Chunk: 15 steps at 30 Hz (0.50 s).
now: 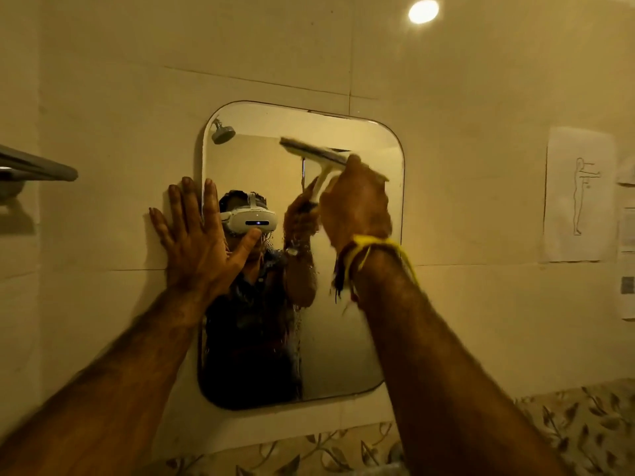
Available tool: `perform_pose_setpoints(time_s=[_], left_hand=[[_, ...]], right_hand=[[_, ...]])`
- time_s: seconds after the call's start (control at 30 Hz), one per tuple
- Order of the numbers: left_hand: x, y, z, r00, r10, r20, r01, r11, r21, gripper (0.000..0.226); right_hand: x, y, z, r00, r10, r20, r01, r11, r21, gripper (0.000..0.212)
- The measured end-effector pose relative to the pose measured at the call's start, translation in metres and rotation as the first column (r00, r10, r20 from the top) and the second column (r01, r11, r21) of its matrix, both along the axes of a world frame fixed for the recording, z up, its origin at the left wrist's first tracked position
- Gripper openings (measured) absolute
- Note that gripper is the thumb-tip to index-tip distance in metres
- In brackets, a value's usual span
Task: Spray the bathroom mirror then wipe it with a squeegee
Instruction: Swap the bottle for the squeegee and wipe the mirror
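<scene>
Head view, looking straight at the wall: my left hand is spread wide and flat, fingers straight, holding nothing. Its palm and three fingers press on the tiled wall just left of the mirror, while the forefinger and thumb cross the mirror's left edge onto the glass. That forearm rises from the lower left corner at a slant.

My right hand is curled round the handle of the squeegee, seen from the back, knuckles toward the glass. The squeegee's blade lies against the upper part of the mirror, tilted with its left end higher, and its right end is hidden behind my hand. It looks blurred. A yellow thread band sits on that wrist, and the forearm comes up steeply from the lower right.

Droplets and streaks cover the left and middle of the glass below the blade, where my reflection shows dark; the right strip of the mirror looks clearer. The blade sits a little below the mirror's top edge, with glass open beneath it down to the rounded lower rim.

A metal rail juts from the wall well to the left. A sheet of paper with a line drawing is stuck on the wall to the right, apart from the mirror. A leaf-pattern tile band runs below.
</scene>
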<state>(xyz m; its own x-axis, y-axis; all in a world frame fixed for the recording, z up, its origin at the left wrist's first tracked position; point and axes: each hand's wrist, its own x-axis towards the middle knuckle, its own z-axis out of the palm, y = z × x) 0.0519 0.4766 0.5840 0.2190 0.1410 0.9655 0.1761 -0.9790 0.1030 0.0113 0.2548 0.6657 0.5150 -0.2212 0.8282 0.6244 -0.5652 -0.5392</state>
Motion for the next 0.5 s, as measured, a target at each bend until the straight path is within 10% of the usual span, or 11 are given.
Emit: perform_pose_setpoints(time_s=[0.33, 0.5], left_hand=[[-0.005, 0.024, 0.000, 0.999, -0.030, 0.017, 0.029, 0.999, 0.042, 0.099], [0.001, 0.030, -0.004, 0.999, -0.049, -0.002, 0.049, 0.998, 0.046, 0.097]], right_hand=[[-0.011, 0.019, -0.055, 0.999, -0.004, 0.043, 0.015, 0.970, -0.242, 0.056], [0.003, 0.027, 0.009, 0.986, -0.036, 0.162, 0.076, 0.965, -0.252, 0.050]])
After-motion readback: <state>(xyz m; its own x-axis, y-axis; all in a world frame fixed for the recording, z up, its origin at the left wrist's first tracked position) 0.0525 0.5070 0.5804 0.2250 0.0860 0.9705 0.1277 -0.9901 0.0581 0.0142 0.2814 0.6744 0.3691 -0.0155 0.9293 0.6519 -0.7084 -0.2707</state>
